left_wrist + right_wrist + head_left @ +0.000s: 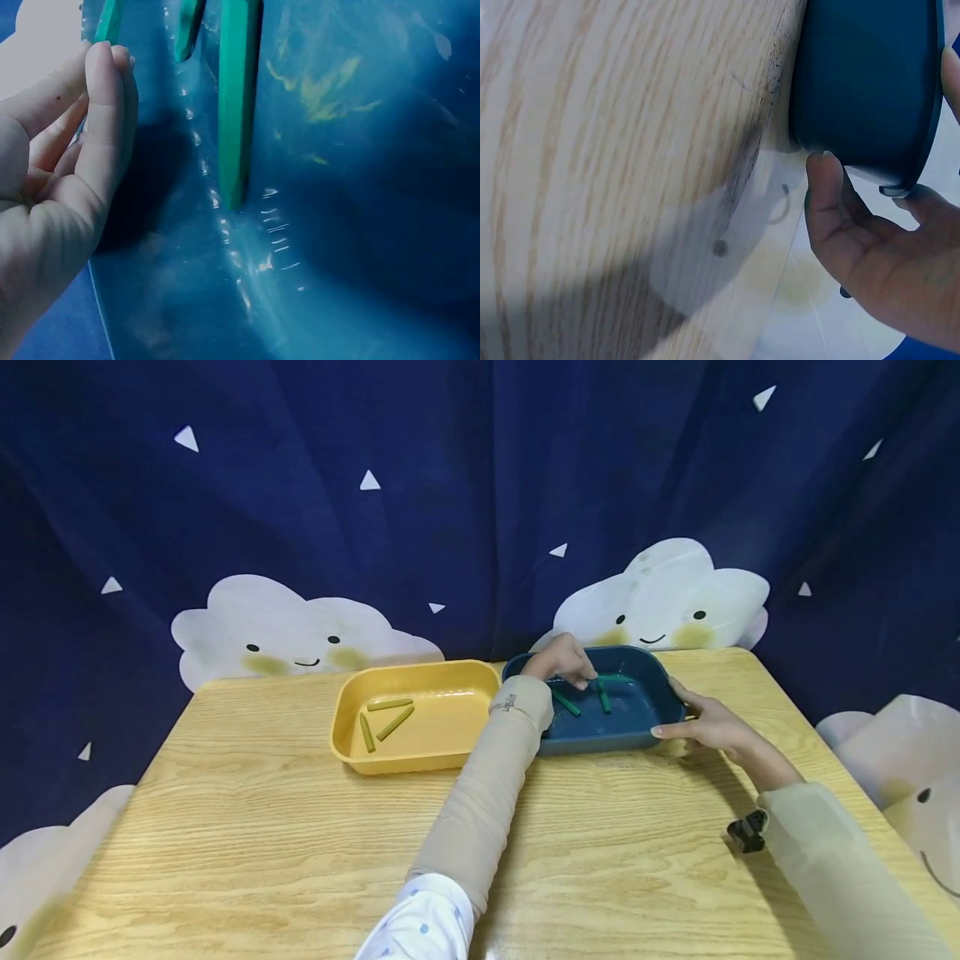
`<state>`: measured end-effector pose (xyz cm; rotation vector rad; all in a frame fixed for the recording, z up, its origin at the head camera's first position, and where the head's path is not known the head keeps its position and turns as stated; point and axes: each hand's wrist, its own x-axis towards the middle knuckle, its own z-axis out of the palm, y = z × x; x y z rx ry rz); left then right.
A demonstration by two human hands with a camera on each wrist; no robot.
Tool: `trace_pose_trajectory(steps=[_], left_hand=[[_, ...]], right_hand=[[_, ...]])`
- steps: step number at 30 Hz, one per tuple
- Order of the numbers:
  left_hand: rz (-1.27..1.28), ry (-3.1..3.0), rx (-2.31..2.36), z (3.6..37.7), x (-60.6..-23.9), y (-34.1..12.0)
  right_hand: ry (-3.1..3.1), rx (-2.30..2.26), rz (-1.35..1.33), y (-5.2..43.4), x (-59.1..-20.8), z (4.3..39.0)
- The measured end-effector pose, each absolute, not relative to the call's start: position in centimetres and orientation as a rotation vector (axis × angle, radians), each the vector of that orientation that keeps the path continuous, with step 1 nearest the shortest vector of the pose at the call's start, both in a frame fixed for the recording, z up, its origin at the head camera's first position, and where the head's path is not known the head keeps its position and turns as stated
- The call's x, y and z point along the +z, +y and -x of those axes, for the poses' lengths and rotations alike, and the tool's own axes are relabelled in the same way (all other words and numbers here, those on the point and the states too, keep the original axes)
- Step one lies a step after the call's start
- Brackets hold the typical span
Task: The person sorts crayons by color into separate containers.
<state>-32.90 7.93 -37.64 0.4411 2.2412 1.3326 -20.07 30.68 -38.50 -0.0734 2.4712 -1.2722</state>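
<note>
My left hand (pixel 567 660) reaches into the blue tray (pixel 637 739). In the left wrist view, its thumb and fingers pinch the end of a green crayon (pixel 109 21). Beside that hand lie two more green crayons, a shorter-looking one (pixel 189 30) and a long six-sided one (pixel 237 105), on the tray's scuffed floor. My right hand (pixel 712 724) grips the tray's right end, thumb and fingers spread around the near corner. In the right wrist view, the fingers (pixel 826 187) are against the tray's outer wall.
A yellow tray (pixel 356 768) stands directly left of the blue one, with three olive-yellow crayons (pixel 395 724) inside. Both trays are near the back edge of the wooden table (pixel 262 843). Behind hangs a dark blue curtain (pixel 450 527) with clouds and white triangles.
</note>
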Motion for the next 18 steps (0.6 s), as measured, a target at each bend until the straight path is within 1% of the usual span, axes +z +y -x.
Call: trace_pose_trajectory(steps=[7, 14, 18], left_hand=[[-0.472, 2.298, 1.219, 32.6, -37.4, 8.0], [-0.551, 2.131, 1.349, 32.3, -35.5, 7.8], [-0.61, 2.136, 1.374, 32.0, -34.2, 7.9]], right_hand=[[2.483, -1.267, 0.076, 30.5, -38.2, 20.0], [2.472, -1.244, 0.063, 30.5, -38.4, 20.0], [2.472, -1.232, 0.061, 30.5, -38.4, 20.1]])
